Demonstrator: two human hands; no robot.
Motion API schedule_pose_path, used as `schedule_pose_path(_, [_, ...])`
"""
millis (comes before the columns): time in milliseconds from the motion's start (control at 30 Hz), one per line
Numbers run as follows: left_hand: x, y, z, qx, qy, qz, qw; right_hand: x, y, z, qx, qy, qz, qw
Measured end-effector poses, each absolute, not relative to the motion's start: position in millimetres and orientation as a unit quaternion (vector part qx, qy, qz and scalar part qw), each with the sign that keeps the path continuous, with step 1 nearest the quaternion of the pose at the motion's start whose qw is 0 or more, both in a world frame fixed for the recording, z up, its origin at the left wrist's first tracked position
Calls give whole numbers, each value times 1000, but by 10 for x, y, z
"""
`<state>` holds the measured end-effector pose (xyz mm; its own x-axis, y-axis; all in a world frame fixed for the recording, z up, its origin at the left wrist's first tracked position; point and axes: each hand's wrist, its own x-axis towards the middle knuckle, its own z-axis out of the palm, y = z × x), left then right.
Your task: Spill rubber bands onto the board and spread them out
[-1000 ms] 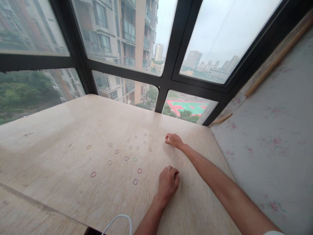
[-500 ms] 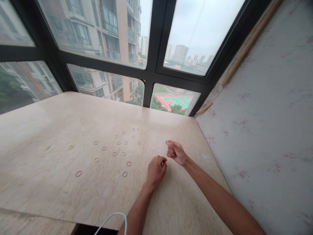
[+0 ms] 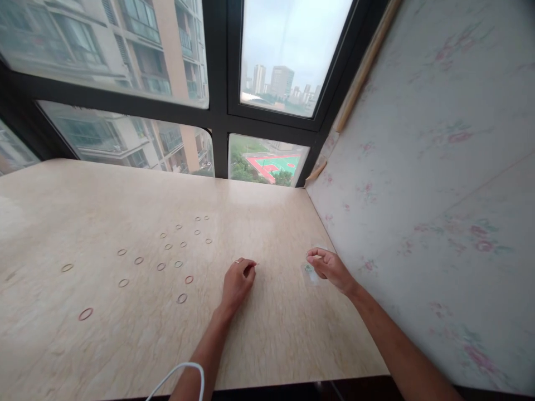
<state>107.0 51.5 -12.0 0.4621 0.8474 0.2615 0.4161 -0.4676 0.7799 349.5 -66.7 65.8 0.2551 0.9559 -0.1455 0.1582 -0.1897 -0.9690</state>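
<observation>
My left hand (image 3: 239,283), with a ring on one finger, rests on the pale stone-patterned surface. Its fingertips are pinched together, and a tiny bit of something I cannot make out shows at their tip. To the right, my right hand (image 3: 331,268) is closed in a pinch on what looks like a thin band, mostly hidden by the fingers. Just below those fingertips lies a small clear plastic bag (image 3: 312,278) with a greenish band (image 3: 308,268) in or on it. Left of my hands, several thin bands lie spread out, among them a red one (image 3: 189,275) and a purple one (image 3: 181,294).
A larger reddish band (image 3: 86,310) lies farthest forward on the left. Dark window frames (image 3: 267,123) border the back of the surface (image 3: 267,334), and a flowered wall (image 3: 418,184) closes off the right. A white cable (image 3: 184,365) loops over my left forearm.
The view has turned to the right. My right hand has moved away from my left hand, over to the clear plastic bag, its fingers still pinched. The scattered bands have stayed put.
</observation>
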Motion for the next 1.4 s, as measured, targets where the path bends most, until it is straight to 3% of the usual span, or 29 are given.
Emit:
schedule_pose_path(133, [1074,511,-109,791,406,323,324,3725,-797,622,-728,-464,326,386])
schedule_pose_path(467, [1077,511,-98,784,416,326,324,3838,-752,380,-773,-538,216,257])
schedule_pose_path(833, [1054,475,-93,771,421,336,338,3383,-1004,433,-746,-549,166,338])
schedule_pose_path(967, [1034,434,-90,768,420,343,341,2906,-1129,197,-693,-623,203,299])
schedule_pose_path(1233, [1009,356,-61,756,421,358,350,2592,-1224,-145,-642,-691,101,317])
schedule_pose_path(1400, [889,373,7,723,411,361,422,2604,-1242,-174,-631,-708,69,310])
